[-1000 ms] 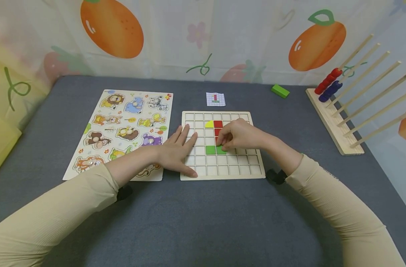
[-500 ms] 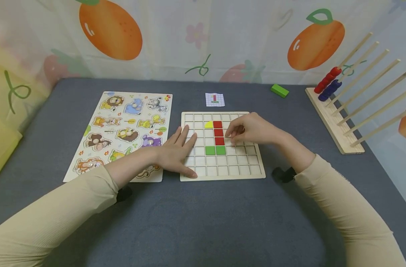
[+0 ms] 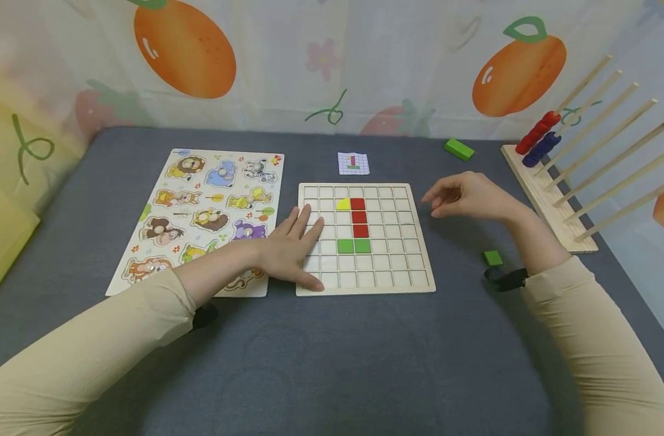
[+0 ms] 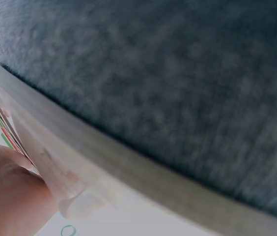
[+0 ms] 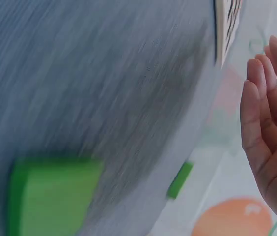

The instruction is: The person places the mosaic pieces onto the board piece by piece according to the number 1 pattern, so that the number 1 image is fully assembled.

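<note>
My left hand (image 3: 290, 249) lies with spread fingers on the left edge of a wooden grid board (image 3: 386, 289). Set in the board's cells are a yellow piece (image 3: 343, 204) with one rounded corner, a column of red squares (image 3: 358, 217) and two green squares (image 3: 354, 246). Off the board's right side, my right hand (image 3: 468, 195) hovers above the table, fingers loosely bent and holding nothing. In the right wrist view its relaxed fingers (image 5: 266, 103) show with nothing between them. A green square block (image 3: 492, 258) lies near the right wrist.
A small pattern card (image 3: 353, 163) lies behind the board. At left is an animal knob puzzle (image 3: 201, 200). A green rectangular block (image 3: 459, 149) lies at the back right, beside a pegged wooden stand (image 3: 550, 200) with red and blue beads. A printed curtain hangs behind.
My right hand has moved off the board to the right, away from the red and green squares. The green square block by the right wrist has come into sight. The left hand stays put.
</note>
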The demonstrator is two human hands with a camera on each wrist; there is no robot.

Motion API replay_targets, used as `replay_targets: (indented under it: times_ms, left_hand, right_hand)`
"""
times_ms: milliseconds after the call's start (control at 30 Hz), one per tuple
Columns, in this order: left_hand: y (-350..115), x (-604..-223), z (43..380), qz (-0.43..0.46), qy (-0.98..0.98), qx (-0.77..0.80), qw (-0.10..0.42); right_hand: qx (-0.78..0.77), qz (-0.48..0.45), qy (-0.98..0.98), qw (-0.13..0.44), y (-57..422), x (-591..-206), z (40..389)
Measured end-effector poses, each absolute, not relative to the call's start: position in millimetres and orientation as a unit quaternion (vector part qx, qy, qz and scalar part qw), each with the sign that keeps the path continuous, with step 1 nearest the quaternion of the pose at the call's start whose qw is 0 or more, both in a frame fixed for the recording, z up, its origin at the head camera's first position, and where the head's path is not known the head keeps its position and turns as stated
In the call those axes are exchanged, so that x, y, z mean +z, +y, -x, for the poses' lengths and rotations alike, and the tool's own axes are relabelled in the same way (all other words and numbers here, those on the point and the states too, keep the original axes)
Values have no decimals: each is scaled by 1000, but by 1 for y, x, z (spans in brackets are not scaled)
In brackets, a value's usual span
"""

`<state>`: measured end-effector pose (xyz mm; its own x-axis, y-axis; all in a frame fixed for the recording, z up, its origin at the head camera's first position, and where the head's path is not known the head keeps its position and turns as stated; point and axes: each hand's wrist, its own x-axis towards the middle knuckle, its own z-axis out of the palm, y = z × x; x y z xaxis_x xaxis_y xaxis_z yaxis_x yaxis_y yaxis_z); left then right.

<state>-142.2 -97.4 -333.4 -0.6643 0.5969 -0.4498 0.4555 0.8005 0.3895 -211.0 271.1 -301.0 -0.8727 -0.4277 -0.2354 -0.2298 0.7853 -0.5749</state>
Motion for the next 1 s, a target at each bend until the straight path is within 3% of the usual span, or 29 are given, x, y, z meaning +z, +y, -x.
replay_targets:
  times_ms: [200, 700, 1000]
  left_hand:
    - [-97, -333, 142, -290, 904, 121, 290]
    - [-97, -333, 142, -291, 902, 125, 292]
    - [-97, -333, 142, -290, 902, 126, 294]
  right_hand:
    - [-279, 152, 923, 219, 313, -305, 216]
    - [-313, 148, 844, 409, 377, -309, 210]
    - [-344, 240, 789, 449, 384, -316, 206]
